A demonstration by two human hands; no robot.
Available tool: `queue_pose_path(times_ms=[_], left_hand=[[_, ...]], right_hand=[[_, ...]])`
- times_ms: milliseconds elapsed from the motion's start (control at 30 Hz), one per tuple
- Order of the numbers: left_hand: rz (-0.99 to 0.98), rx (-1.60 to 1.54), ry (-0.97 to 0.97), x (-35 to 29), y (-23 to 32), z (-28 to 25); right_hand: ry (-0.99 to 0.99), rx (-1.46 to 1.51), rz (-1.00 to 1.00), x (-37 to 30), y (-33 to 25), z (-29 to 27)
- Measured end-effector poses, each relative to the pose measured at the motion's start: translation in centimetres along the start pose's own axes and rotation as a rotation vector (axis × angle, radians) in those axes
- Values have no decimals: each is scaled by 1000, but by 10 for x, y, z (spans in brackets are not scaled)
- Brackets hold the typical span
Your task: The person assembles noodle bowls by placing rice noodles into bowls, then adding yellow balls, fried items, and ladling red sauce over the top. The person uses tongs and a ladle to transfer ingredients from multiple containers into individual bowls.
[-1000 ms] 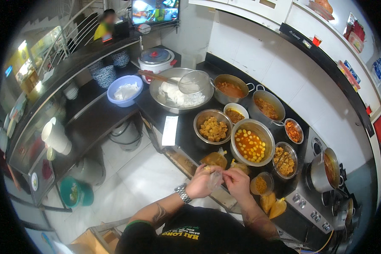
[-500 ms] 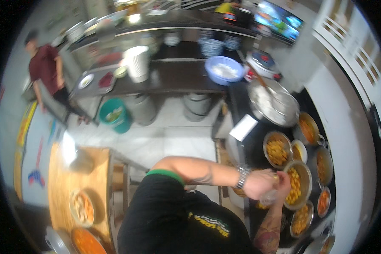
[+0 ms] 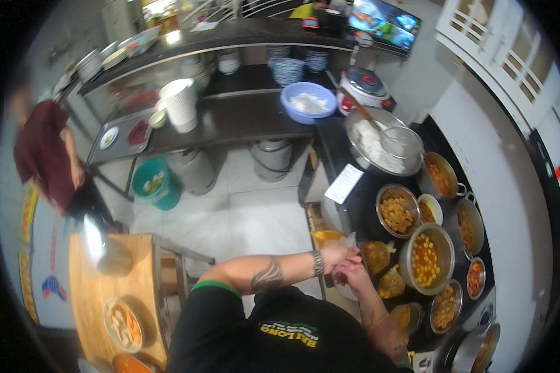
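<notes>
Both of my hands meet in front of me at the left edge of the black counter. My left hand, with a metal watch on the wrist, is closed on a clear plastic bag of orange-yellow food. My right hand presses its fingers together against the left one at the bag's gathered top; its exact hold is partly hidden. Just right of them, two filled, closed bags rest on the counter. Beside those stands a metal pot of small yellow-white balls in orange sauce.
More bowls and pots of food crowd the right counter, with a large pot of white noodles and a strainer behind. A white paper slip lies near. A wooden table stands left; a person in maroon is beyond it.
My hands have moved left, away from the pot of yellow balls, and the filled bag now shows beyond my left hand. The person in maroon appears nearer.
</notes>
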State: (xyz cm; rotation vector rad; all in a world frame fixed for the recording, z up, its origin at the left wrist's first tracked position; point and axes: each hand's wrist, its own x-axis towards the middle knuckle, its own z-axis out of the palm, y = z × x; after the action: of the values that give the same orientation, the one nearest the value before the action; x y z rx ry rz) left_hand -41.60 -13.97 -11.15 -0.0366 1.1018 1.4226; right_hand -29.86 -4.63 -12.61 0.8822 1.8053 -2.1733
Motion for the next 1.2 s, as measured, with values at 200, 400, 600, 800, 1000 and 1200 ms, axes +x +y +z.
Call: queue_pose_path(times_ms=[200,400,600,800,1000,1200], left_hand=[[204,254,14,-9,-11,-19],[258,293,84,16,-16,-22],[380,250,119,-9,10,-1],[1198,1547,-28,-52,24,16],[889,1989,-212,-46,59,-2],[1058,2317,-105,-34,120,48]], right_hand=[[-42,708,75,-6,4,-3],[208,-2,-219,-56,-9,-13],[215,-259,-309,-97,-42,-9],[187,-60,-629,-94,-84,6],[199,354,-531,-102,-86,-19],[262,915,-361,-119,-50,-48]])
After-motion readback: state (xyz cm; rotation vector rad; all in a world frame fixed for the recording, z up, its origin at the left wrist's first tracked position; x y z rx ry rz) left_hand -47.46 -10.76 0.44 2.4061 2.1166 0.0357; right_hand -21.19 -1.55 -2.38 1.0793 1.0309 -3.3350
